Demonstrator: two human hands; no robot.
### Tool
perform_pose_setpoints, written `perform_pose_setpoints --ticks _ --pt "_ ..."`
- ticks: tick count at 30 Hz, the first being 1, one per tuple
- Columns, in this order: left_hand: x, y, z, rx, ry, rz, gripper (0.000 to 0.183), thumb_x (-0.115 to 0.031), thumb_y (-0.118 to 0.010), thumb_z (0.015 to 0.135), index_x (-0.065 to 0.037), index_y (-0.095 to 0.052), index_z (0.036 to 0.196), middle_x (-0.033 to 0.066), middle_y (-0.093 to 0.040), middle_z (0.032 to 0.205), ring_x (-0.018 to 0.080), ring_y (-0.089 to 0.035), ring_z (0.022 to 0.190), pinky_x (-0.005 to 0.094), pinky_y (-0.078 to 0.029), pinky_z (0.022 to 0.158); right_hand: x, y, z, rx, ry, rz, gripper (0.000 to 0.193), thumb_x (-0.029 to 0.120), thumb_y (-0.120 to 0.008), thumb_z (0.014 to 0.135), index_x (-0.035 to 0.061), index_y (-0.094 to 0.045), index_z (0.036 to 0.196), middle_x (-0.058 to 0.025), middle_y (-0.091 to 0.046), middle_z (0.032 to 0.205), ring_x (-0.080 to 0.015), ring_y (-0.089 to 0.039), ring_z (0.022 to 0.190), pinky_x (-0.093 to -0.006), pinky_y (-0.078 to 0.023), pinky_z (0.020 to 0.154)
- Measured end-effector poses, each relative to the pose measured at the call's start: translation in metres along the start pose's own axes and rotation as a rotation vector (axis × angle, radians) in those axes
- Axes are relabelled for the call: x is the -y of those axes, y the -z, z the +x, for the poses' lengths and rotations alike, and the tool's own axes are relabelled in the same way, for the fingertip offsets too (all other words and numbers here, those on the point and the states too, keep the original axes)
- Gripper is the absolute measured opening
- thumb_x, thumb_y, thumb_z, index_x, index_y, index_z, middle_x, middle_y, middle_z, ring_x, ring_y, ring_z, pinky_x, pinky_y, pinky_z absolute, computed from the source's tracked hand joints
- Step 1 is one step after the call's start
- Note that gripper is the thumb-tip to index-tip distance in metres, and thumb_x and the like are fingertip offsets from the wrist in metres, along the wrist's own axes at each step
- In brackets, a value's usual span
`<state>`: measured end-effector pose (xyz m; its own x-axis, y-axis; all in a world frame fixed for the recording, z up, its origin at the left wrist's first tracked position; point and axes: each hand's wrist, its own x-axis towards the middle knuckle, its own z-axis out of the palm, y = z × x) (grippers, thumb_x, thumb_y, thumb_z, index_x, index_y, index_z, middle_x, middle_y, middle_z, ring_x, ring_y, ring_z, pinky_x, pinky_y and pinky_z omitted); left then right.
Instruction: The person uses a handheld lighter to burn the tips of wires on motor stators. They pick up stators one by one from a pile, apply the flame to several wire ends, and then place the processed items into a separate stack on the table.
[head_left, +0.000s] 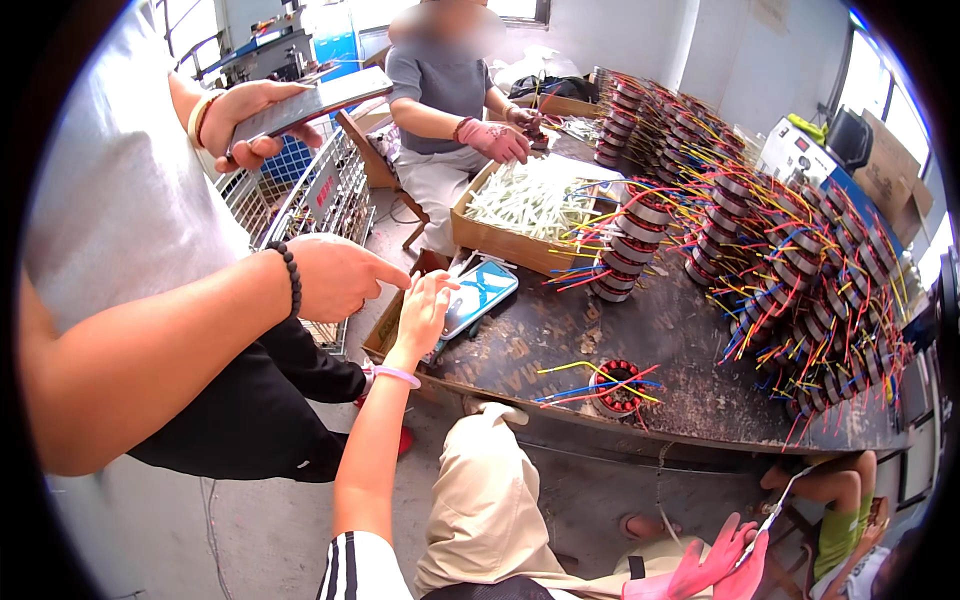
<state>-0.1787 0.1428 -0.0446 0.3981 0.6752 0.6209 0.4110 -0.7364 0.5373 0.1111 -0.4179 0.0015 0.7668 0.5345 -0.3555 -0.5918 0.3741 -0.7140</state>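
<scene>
While my bare left hand (425,318) extends beside the pale-blue-and-white rectangular phone (488,296), I judge it the nearer hand; the phone lies right of its fingers, just in front of the brown cardboard tray (515,250) of white strips, long axis slanting away rightward; those fingers are slightly apart, though I cannot tell whether they touch the phone; my pink-gloved right hand (705,570) is well apart, below the tray, its grip on the thin white object (770,521) unclear; the dark scuffed tabletop (500,352) bears 1 red-and-black stator ring (615,388) nearer than the tray.
</scene>
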Motion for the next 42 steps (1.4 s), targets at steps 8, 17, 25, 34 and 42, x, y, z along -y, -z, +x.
perform_pose_setpoints --ticks 8,17,25,34,42 --pt "0.008 -0.001 0.004 0.073 -0.008 0.002 0.025 -0.024 -0.037 0.096 -0.006 -0.046 0.111 0.0045 -0.067 0.098 0.0233 -0.057 0.106 0.0455 -0.022 0.110 0.001 -0.032 -0.005 -0.014 -0.037 0.052 0.029 0.034 -0.052 0.096 0.0060 -0.059 0.101 -0.0036 -0.062 0.106 -0.0235 -0.052 0.115 -0.0408 -0.039 0.103" --pt "-0.008 0.003 -0.006 0.110 -0.120 -0.027 0.023 -0.020 -0.039 0.095 -0.004 -0.046 0.108 0.0049 -0.066 0.102 0.0241 -0.055 0.110 0.0472 -0.018 0.112 -0.004 -0.030 -0.004 0.049 -0.109 0.237 0.028 0.031 -0.052 0.096 0.0049 -0.056 0.105 -0.0036 -0.060 0.110 -0.0226 -0.049 0.117 -0.0396 -0.037 0.104" --pt "0.000 0.004 -0.001 0.044 -0.064 -0.024 0.029 -0.028 -0.033 0.097 -0.005 -0.043 0.111 0.0041 -0.067 0.105 0.0232 -0.053 0.114 0.0439 -0.014 0.113 -0.008 -0.021 0.000 0.027 -0.019 0.142 0.029 0.032 -0.050 0.096 0.0042 -0.055 0.099 -0.0048 -0.058 0.106 -0.0201 -0.052 0.110 -0.0371 -0.038 0.100" --pt "0.012 0.003 -0.001 0.107 -0.034 0.029 0.025 -0.022 -0.037 0.094 -0.006 -0.044 0.113 0.0043 -0.067 0.104 0.0248 -0.057 0.107 0.0457 -0.016 0.113 -0.007 -0.028 -0.004 -0.031 -0.039 0.111 0.027 0.032 -0.053 0.096 0.0053 -0.055 0.102 -0.0044 -0.059 0.110 -0.0210 -0.051 0.113 -0.0392 -0.037 0.103" --pt "0.010 0.009 -0.005 0.079 -0.016 0.025 0.026 -0.024 -0.036 0.095 -0.007 -0.044 0.113 0.0031 -0.067 0.102 0.0233 -0.056 0.109 0.0453 -0.015 0.113 -0.007 -0.026 -0.005 -0.019 -0.004 0.026 0.030 0.033 -0.051 0.096 0.0053 -0.054 0.105 -0.0046 -0.059 0.111 -0.0217 -0.051 0.113 -0.0398 -0.037 0.103"
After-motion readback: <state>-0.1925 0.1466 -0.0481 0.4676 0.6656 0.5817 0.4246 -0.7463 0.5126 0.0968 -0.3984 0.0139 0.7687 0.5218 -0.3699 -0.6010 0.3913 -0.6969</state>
